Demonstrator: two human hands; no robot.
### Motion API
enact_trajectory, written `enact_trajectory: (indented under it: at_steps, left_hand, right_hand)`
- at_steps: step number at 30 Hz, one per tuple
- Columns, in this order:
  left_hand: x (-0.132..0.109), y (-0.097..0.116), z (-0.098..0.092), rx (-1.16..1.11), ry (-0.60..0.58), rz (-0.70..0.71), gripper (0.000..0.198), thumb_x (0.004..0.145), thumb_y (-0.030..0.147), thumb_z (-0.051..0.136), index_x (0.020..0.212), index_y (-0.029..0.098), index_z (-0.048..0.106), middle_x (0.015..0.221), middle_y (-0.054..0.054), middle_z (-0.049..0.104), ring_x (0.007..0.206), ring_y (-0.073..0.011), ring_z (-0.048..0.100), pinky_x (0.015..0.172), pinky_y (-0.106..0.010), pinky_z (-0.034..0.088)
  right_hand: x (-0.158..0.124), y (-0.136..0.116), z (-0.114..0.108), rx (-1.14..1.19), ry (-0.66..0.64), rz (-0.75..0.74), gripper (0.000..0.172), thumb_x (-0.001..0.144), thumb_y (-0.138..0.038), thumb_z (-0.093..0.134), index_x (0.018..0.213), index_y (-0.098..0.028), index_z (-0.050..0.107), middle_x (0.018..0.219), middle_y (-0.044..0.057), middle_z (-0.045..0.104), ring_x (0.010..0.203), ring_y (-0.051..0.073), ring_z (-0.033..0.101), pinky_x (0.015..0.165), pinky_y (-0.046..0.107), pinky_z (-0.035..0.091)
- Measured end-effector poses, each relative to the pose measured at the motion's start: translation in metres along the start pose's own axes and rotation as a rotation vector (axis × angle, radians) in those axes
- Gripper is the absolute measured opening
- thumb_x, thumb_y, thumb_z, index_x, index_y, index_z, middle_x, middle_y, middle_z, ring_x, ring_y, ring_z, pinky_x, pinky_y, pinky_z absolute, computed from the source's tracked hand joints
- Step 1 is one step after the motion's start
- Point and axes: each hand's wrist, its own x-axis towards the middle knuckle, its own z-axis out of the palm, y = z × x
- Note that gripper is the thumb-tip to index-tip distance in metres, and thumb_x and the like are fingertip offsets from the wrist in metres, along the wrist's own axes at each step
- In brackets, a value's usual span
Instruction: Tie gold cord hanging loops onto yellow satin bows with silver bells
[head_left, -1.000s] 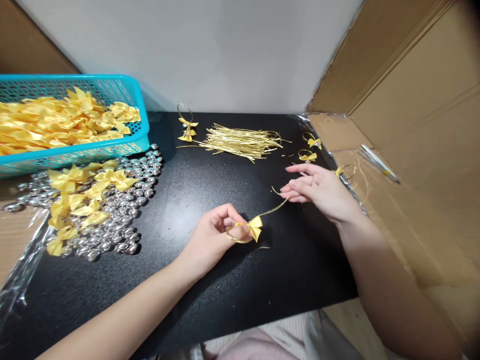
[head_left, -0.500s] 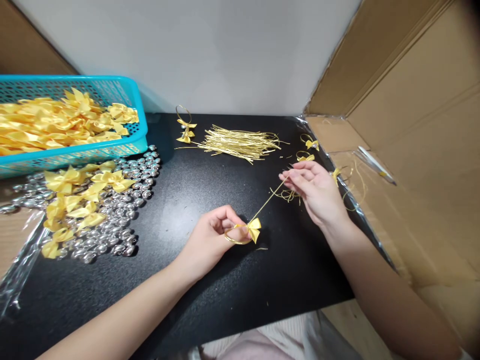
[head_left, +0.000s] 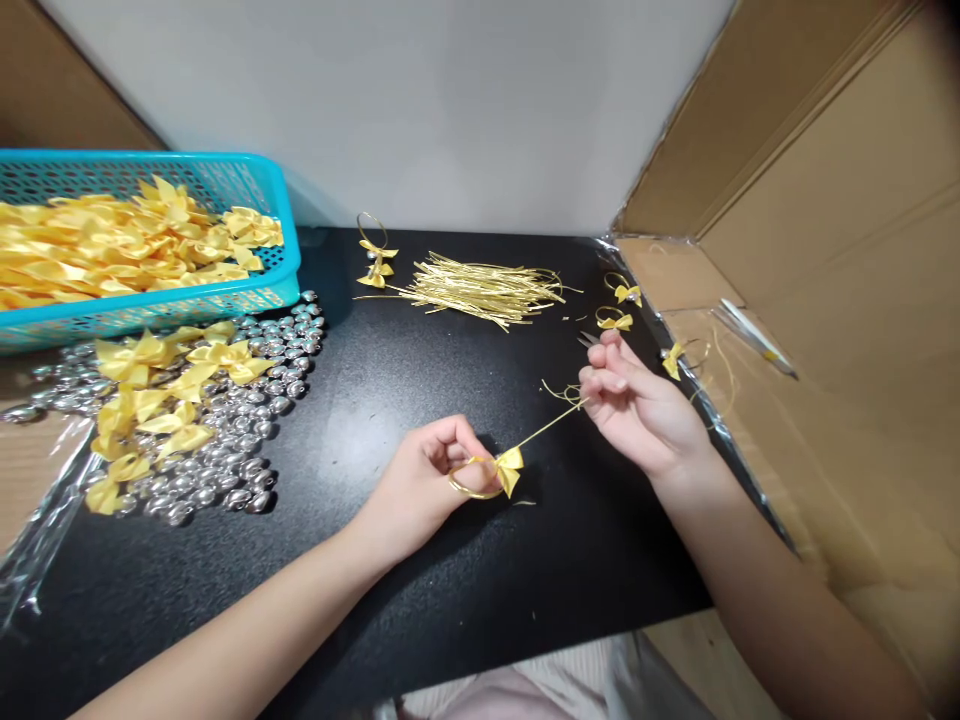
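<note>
My left hand (head_left: 431,480) pinches a yellow ribbon bow (head_left: 509,470) with a gold cord loop (head_left: 471,488) between thumb and fingers, above the black table. From the bow a straight length of gold cord (head_left: 551,424) runs up to the right. Its far end is pinched in the fingers of my right hand (head_left: 637,400). Pointed metal tips (head_left: 588,340) show just beyond the right fingertips; whether that hand holds them I cannot tell. Close by lies a small tangle of gold cord (head_left: 562,390), partly hidden by my right hand.
A blue basket (head_left: 289,235) of yellow bows stands at the left. Silver beads (head_left: 247,440) and loose bows (head_left: 184,430) lie before it. Cut gold cords (head_left: 487,290) are piled at the back. Looped bows (head_left: 615,320) lie right; a white-handled tool (head_left: 754,335) rests beyond the edge.
My right hand has moved down and slightly right, so the taut cord runs at a flatter slant. The left hand still holds the bow in nearly the same place.
</note>
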Motion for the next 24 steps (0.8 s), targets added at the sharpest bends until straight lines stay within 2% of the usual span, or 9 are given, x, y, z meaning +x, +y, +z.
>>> enact_trajectory:
  at_steps: [3, 7, 11, 15, 19, 24]
  left_hand:
    - [-0.0008, 0.0026, 0.0023, 0.026, 0.008, 0.008, 0.021, 0.061, 0.014, 0.074, 0.058, 0.016, 0.054, 0.054, 0.004, 0.065, 0.047, -0.0046, 0.053, 0.048, -0.014, 0.039]
    - [-0.0009, 0.0052, 0.0051, 0.053, 0.016, 0.003, 0.020, 0.057, 0.015, 0.071, 0.055, 0.016, 0.051, 0.049, 0.004, 0.060, 0.045, -0.0045, 0.048, 0.046, -0.015, 0.036]
    - [-0.0009, 0.0059, 0.0055, 0.065, 0.005, 0.002, 0.020, 0.057, 0.015, 0.070, 0.055, 0.016, 0.050, 0.049, 0.004, 0.059, 0.045, -0.0046, 0.047, 0.045, -0.015, 0.036]
    - [-0.0012, 0.0064, 0.0057, 0.052, -0.003, 0.004, 0.019, 0.057, 0.015, 0.069, 0.055, 0.016, 0.050, 0.050, 0.005, 0.060, 0.044, -0.0041, 0.047, 0.044, -0.014, 0.035]
    - [-0.0009, 0.0057, 0.0050, 0.050, -0.002, 0.009, 0.019, 0.057, 0.014, 0.069, 0.055, 0.016, 0.050, 0.050, 0.005, 0.059, 0.045, -0.0042, 0.047, 0.045, -0.014, 0.035]
    - [-0.0002, 0.0039, 0.0039, 0.043, -0.008, 0.017, 0.020, 0.058, 0.013, 0.071, 0.056, 0.016, 0.051, 0.050, 0.006, 0.060, 0.045, -0.0037, 0.048, 0.045, -0.014, 0.035]
  right_hand:
    - [-0.0022, -0.0024, 0.0018, -0.054, -0.030, -0.083, 0.031, 0.069, -0.023, 0.081, 0.079, -0.027, 0.052, 0.072, -0.011, 0.060, 0.048, 0.003, 0.040, 0.058, 0.016, 0.049]
    - [-0.0009, -0.0040, 0.0031, -0.025, 0.007, -0.138, 0.036, 0.063, -0.016, 0.083, 0.073, -0.027, 0.049, 0.067, -0.008, 0.058, 0.052, 0.007, 0.040, 0.045, 0.018, 0.036]
    - [0.0020, -0.0033, 0.0022, -0.027, 0.041, -0.152, 0.041, 0.058, -0.016, 0.087, 0.069, -0.025, 0.048, 0.064, -0.007, 0.058, 0.051, 0.008, 0.037, 0.043, 0.019, 0.032]
    - [0.0040, -0.0033, 0.0002, 0.018, 0.060, -0.160, 0.049, 0.047, -0.016, 0.093, 0.065, -0.022, 0.047, 0.061, -0.007, 0.058, 0.055, 0.006, 0.044, 0.043, 0.015, 0.032]
    - [0.0032, -0.0046, -0.0005, 0.039, 0.059, -0.161, 0.049, 0.048, -0.013, 0.092, 0.062, -0.021, 0.046, 0.060, -0.007, 0.057, 0.061, 0.007, 0.052, 0.042, 0.014, 0.031]
    - [0.0027, -0.0055, -0.0020, 0.047, 0.034, -0.160, 0.050, 0.051, -0.013, 0.092, 0.061, -0.020, 0.044, 0.060, -0.006, 0.057, 0.061, 0.007, 0.053, 0.042, 0.014, 0.031]
